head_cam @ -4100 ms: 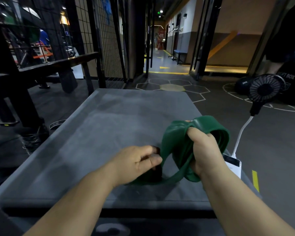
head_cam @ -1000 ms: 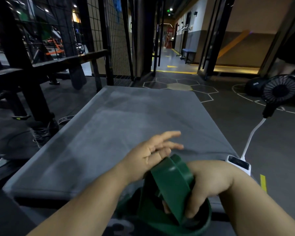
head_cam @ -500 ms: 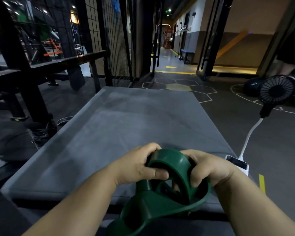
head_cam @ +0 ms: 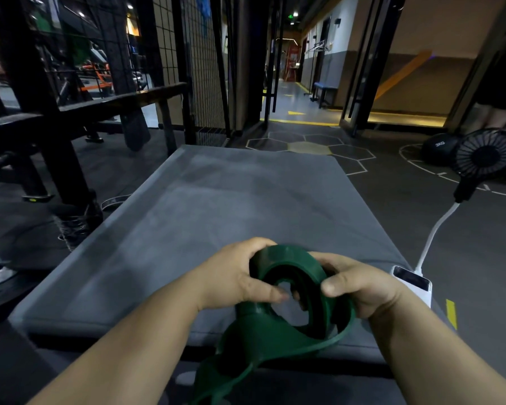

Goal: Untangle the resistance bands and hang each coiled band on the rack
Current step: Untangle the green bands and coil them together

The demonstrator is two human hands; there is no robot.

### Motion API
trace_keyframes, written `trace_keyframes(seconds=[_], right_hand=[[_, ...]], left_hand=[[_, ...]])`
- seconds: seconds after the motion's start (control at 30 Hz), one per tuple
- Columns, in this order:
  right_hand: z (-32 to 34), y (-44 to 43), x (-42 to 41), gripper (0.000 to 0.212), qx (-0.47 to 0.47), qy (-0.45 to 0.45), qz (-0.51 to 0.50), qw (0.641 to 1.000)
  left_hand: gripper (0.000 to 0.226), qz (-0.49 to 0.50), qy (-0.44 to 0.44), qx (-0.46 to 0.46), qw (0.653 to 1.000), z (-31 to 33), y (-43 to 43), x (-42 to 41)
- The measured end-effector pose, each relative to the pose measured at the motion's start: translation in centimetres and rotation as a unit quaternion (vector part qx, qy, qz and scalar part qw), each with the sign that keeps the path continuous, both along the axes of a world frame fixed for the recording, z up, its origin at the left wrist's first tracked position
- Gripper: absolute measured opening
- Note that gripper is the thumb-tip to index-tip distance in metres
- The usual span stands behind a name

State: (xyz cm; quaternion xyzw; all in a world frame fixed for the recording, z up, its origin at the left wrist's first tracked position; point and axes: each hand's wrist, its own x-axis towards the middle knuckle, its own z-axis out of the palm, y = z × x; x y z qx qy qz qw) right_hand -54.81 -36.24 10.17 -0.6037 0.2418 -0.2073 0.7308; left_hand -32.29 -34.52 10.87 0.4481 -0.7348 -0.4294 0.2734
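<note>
The green band (head_cam: pixel 287 257) was held just above the near edge of the grey padded tabletop (head_cam: pixel 246 200). It was partly wound into a few stacked loops, and a loose tail drooped below the edge toward the bottom of the view. The left hand (head_cam: pixel 234 276) gripped the coil's left side, fingers curled over the top and thumb reaching across the ring's opening. The right hand (head_cam: pixel 362 290) clamped the right side, thumb on the outer wrap. Holding it from both sides probably kept the springy rubber from popping open while the slack was fed round. With the tail hanging free, the coil looked unfinished, so hanging had not begun. Just beside the right wrist lay a white power bank (head_cam: pixel 412 283), with a small black fan (head_cam: pixel 485 156) rising from it on a bent stalk, clear of the band. A black wire grid (head_cam: pixel 199 68) stood beyond the pad's far left corner; whether it was the rack I could not tell.
</note>
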Motion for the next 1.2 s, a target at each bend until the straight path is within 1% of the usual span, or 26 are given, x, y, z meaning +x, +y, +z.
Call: trace_keyframes(seconds=[0.03,0.07,0.13,0.2,0.27,0.33,0.37,0.43,0.5,0.57,0.63,0.7,0.73,0.8,0.83,0.87,0.9,0.93,0.97,1.0,1.03,1.07,1.13,1.2], right_hand=[[-0.1,0.0,0.1,0.085,-0.01,0.004,0.007,1.0],[-0.1,0.1,0.3,0.093,-0.022,0.015,0.003,1.0],[0.6,0.5,0.5,0.098,-0.059,0.071,-0.04,0.995],[1.3,0.9,0.5,0.089,-0.127,0.164,-0.106,0.972],[1.8,1.2,0.7,0.073,-0.199,0.25,-0.143,0.937],[2.0,1.4,1.1,0.063,-0.241,0.281,-0.163,0.914],[2.0,1.4,1.2,0.059,-0.247,0.276,-0.176,0.912],[1.8,1.5,1.4,0.049,-0.234,0.242,-0.194,0.922],[1.7,1.6,1.3,0.041,-0.191,0.181,-0.195,0.945],[1.6,1.5,1.1,0.045,-0.138,0.12,-0.191,0.964],[1.3,1.2,0.9,0.052,-0.091,0.056,-0.185,0.977],[0.9,1.0,0.8,0.057,-0.064,0.015,-0.176,0.982],[0.7,0.8,0.7,0.06,-0.06,0.008,-0.17,0.984],[0.6,0.7,0.5,0.063,-0.067,0.028,-0.163,0.984],[0.8,0.8,0.4,0.063,-0.08,0.054,-0.16,0.982],[1.1,0.9,0.4,0.062,-0.109,0.101,-0.158,0.976],[1.5,1.0,0.5,0.062,-0.156,0.165,-0.159,0.961],[1.7,1.0,0.8,0.061,-0.211,0.228,-0.163,0.936],[1.9,1.1,1.1,0.058,-0.258,0.274,-0.171,0.911],[1.9,1.1,1.4,0.054,-0.283,0.294,-0.185,0.894],[1.7,1.1,1.6,0.049,-0.288,0.289,-0.201,0.891],[1.5,1.1,1.7,0.046,-0.277,0.272,-0.214,0.896],[1.1,1.0,1.6,0.045,-0.229,0.219,-0.229,0.92],[0.8,0.9,1.4,0.047,-0.187,0.167,-0.244,0.937]], left_hand=[[0.057,0.006,0.002,0.004,1.0,0.0,0.0,0.0],[0.057,0.01,0.002,0.008,1.0,-0.1,0.0,-0.1],[0.056,0.021,-0.002,0.006,1.0,-0.4,-0.2,-0.2],[0.049,0.044,0.005,0.0,0.999,-0.6,-0.3,-0.3],[0.044,0.056,-0.008,-0.006,0.998,-0.6,-0.4,-0.6],[0.041,0.059,-0.05,-0.03,0.997,-0.7,-0.4,-0.8],[0.04,0.065,-0.066,-0.04,0.995,-0.7,-0.5,-0.8],[0.042,0.06,-0.073,-0.035,0.995,-0.7,-0.5,-0.5],[0.049,0.038,-0.04,-0.008,0.998,-0.6,-0.3,-0.2],[0.059,0.034,0.035,0.035,0.998,-0.5,0.0,-0.1],[0.062,0.038,0.103,0.07,0.992,-0.3,0.2,-0.2],[0.067,0.042,0.131,0.077,0.988,-0.2,0.2,-0.3],[0.071,0.043,0.139,0.075,0.987,-0.1,0.2,-0.3],[0.072,0.044,0.145,0.076,0.985,0.0,0.3,-0.3],[0.069,0.045,0.138,0.071,0.987,0.0,0.3,-0.4],[0.065,0.047,0.123,0.061,0.989,0.0,0.4,-0.5],[0.062,0.05,0.101,0.047,0.993,0.1,0.4,-0.6],[0.06,0.052,0.078,0.033,0.995,0.1,0.4,-0.7],[0.06,0.053,0.056,0.02,0.997,0.1,0.4,-0.8],[0.06,0.054,0.037,0.012,0.998,0.2,0.4,-0.9],[0.061,0.054,0.023,0.007,0.998,0.2,0.3,-0.8],[0.062,0.053,0.013,0.009,0.998,0.2,0.2,-0.8],[0.064,0.042,-0.023,0.018,0.999,0.2,0.1,-0.7],[0.065,0.032,-0.084,0.008,0.996,0.1,0.0,-0.4]])
